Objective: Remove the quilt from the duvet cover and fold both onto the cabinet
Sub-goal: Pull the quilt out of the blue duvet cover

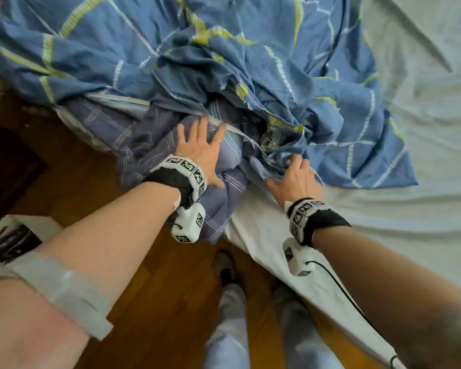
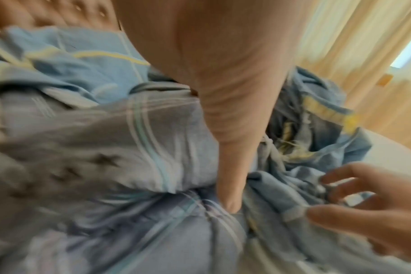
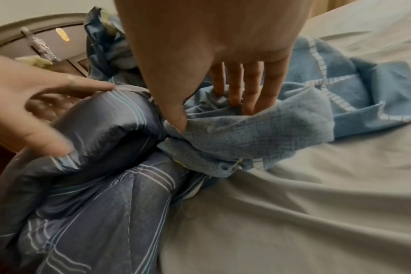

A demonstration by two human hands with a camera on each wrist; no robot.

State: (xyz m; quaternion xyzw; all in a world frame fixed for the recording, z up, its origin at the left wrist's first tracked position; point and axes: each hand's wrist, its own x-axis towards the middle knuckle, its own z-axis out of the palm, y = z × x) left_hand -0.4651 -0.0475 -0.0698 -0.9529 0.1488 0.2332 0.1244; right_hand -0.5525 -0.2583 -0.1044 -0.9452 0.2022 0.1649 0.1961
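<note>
Quilt [image 1: 218, 187] is partly out: the grey-purple striped bulk bulges from the bunched mouth of the blue duvet cover [image 1: 317, 83] at centre frame in the head view and drapes over the bed edge toward the wooden floor [image 1: 155, 302] at lower centre. Rest of the cover, with its yellow and white lines, is heaped across the top of the frame on the pale bed sheet [image 1: 423, 209]. My left hand [image 1: 200, 150] lies flat on the quilt bulge, fingers spread and straight, thumb pressed into a crease; it grips nothing. I read that as pinning or feeling the quilt so it stays put while the other side works. My right hand [image 1: 293, 179] is at the cover's gathered edge just right of the quilt; in the right wrist view its fingers [image 3: 249, 89] dig into the folds and the thumb presses the fabric from the near side, so it has the cover pinched, though not bunched tight. Split makes sense to me: one hand anchors the filling, the other peels the shell back off it. Left wrist view is blurred, so no detail there. Cabinet isn't identifiable in any view. Judgement: extraction is at an early-to-middle stage, with most of the cover unflattened and nothing folded. Risk: quilt's hanging weight drags it to the floor.
</note>
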